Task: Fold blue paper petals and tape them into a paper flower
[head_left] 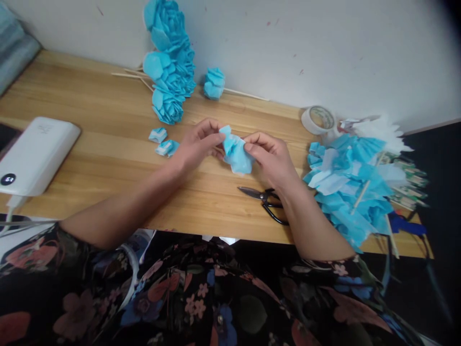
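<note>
Okay so both hands are on one crinkly piece of light blue paper [239, 158], held up over the wooden table [209, 206]: the left hand [200, 146] pinches its left edge between thumb and fingers, and the right hand [272, 156] pinches the right edge the same way. Black-handled scissors [264, 196] lie just below the right-hand grip, partly hidden by the wrist. Two small folded blue bits [167, 147] sit just left of the left hand, a bunch of blue paper flowers [169, 72] is beyond it, and a messy blue paper pile [349, 187] is right of the right hand.
</note>
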`<state>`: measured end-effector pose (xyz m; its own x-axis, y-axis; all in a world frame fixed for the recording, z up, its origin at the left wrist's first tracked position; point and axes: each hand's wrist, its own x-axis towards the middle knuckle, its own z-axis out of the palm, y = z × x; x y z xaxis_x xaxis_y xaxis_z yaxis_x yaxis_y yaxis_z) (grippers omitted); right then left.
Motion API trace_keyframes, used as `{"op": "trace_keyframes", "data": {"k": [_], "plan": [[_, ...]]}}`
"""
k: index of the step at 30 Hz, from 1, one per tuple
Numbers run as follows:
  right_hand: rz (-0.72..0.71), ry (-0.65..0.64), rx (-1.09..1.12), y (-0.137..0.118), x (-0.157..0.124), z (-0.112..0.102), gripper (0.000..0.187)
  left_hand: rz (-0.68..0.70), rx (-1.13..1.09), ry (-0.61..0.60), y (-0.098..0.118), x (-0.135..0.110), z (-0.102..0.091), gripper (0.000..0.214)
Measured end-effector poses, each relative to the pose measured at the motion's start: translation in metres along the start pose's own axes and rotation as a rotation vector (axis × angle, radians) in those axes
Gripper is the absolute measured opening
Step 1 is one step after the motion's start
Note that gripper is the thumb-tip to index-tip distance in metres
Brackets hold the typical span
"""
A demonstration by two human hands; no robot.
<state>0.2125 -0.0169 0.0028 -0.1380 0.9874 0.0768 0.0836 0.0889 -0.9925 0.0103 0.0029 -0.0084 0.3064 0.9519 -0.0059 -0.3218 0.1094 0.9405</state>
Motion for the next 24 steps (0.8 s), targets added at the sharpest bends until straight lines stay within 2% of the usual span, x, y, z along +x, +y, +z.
{"op": "trace_keyframes", "data": {"k": [7, 11, 13, 17, 20, 22, 24], "plan": [[-0.033, 0.026, -0.071, -0.001, 0.001, -0.003, 0.01, -0.165, -0.241, 0.074, 0.017, -0.001, 0.01, 0.015], [-0.003, 0.034, -0.036, 0.0, 0.001, -0.003, 0.01, -0.147, -0.103, 0.161, 0.013, 0.003, 0.006, 0.026], [0.025, 0.038, -0.003, -0.001, 0.001, -0.003, 0.01, -0.101, 0.041, 0.214, 0.006, 0.007, 0.0, 0.034], [0.088, 0.061, 0.009, -0.005, 0.001, -0.004, 0.011, 0.032, 0.203, 0.262, -0.007, 0.013, -0.014, 0.029], [0.112, 0.06, 0.006, -0.007, 0.001, -0.004, 0.011, 0.253, 0.313, 0.309, -0.005, 0.01, -0.015, 0.029], [0.112, 0.051, 0.024, -0.008, 0.001, -0.003, 0.011, 0.408, 0.459, 0.283, 0.0, 0.005, -0.01, 0.025], [0.109, 0.036, 0.051, -0.008, 0.0, -0.002, 0.011, 0.453, 0.601, 0.179, 0.007, -0.002, -0.003, 0.019]]}}
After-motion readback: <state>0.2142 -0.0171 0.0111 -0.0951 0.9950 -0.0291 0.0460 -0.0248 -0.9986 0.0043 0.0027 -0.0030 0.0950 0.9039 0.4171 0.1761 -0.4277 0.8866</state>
